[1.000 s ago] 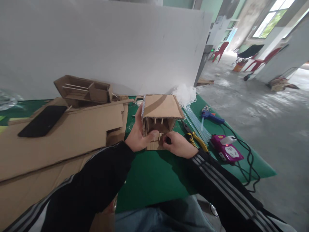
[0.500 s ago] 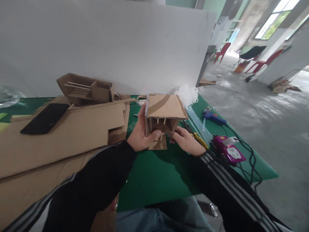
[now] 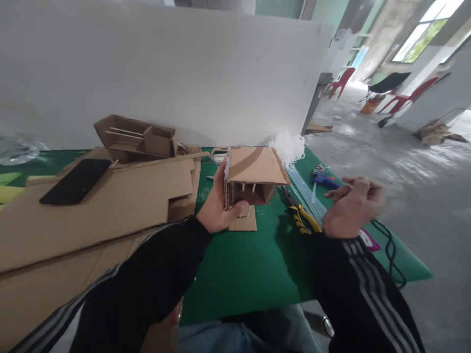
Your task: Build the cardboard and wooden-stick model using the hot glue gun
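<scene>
My left hand [image 3: 217,206] grips the left side of a small cardboard box [image 3: 257,166], thumb at its front edge and fingers behind. The box's open front faces me, and two thin wooden sticks show inside. Under it lies a flat cardboard piece [image 3: 243,223]. Off to the right, my right hand [image 3: 348,208] is over the table's right side, near the handle of a blue hot glue gun [image 3: 323,179]. Its fingers look bent but are smeared by motion, and I see nothing clearly held. Yellow-and-black pliers [image 3: 300,215] lie between the box and this hand.
Clear glue sticks [image 3: 307,191] lie beside the pliers. A purple power strip [image 3: 370,241] with a black cord is partly hidden behind my right wrist. Cardboard sheets [image 3: 128,196], a black phone [image 3: 77,181] and another cardboard structure [image 3: 136,137] occupy the left. A white panel [image 3: 165,68] stands behind.
My right hand has left the box's lower right edge and moved right to the glue gun area. The left hand still holds the box. The view has shifted slightly.
</scene>
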Action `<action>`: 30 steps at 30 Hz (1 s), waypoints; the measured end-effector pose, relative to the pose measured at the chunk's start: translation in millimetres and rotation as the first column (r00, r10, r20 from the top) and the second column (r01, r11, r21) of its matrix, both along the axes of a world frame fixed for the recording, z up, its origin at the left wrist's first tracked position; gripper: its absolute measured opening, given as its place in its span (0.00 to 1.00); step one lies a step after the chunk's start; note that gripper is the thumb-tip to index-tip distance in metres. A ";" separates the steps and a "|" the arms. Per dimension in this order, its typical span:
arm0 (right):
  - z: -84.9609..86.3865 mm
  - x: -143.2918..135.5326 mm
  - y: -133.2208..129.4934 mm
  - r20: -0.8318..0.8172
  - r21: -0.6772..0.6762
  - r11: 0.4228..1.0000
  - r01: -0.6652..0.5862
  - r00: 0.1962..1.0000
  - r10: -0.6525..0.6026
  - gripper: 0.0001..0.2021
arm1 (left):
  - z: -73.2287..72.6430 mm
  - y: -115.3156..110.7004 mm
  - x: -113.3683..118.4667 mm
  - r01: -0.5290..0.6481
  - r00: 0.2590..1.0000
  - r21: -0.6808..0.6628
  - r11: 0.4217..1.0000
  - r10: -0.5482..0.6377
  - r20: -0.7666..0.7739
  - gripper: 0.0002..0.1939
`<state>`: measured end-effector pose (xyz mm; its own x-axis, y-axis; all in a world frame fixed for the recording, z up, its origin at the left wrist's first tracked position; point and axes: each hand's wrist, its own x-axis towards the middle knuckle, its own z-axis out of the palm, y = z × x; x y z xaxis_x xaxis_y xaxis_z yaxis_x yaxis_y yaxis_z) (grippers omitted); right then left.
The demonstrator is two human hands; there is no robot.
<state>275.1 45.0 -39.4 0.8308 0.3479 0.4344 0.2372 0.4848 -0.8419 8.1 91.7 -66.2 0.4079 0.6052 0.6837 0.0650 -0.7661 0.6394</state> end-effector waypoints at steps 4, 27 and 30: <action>0.0 1.1 0.6 -0.001 -0.026 0.986 -0.163 0.987 0.163 0.43 | 1.2 0.0 -0.1 0.015 1.000 -0.014 1.000 -0.015 0.011 0.46; -40.5 -49.4 5.3 0.543 -0.787 0.603 -0.133 0.315 0.778 0.13 | 2.3 -1.3 -0.2 0.013 1.000 -0.008 1.000 -0.013 0.013 0.47; -40.9 -51.5 2.5 0.529 -0.815 0.566 -0.124 0.240 0.814 0.12 | 2.2 -1.0 -0.2 -0.002 1.000 0.008 1.000 0.002 0.004 0.49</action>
<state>223.6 47.5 -80.3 -0.2620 0.9298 0.2587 0.8072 0.3580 -0.4693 7.9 90.7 -63.9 0.4043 0.6005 0.6899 0.0643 -0.7711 0.6335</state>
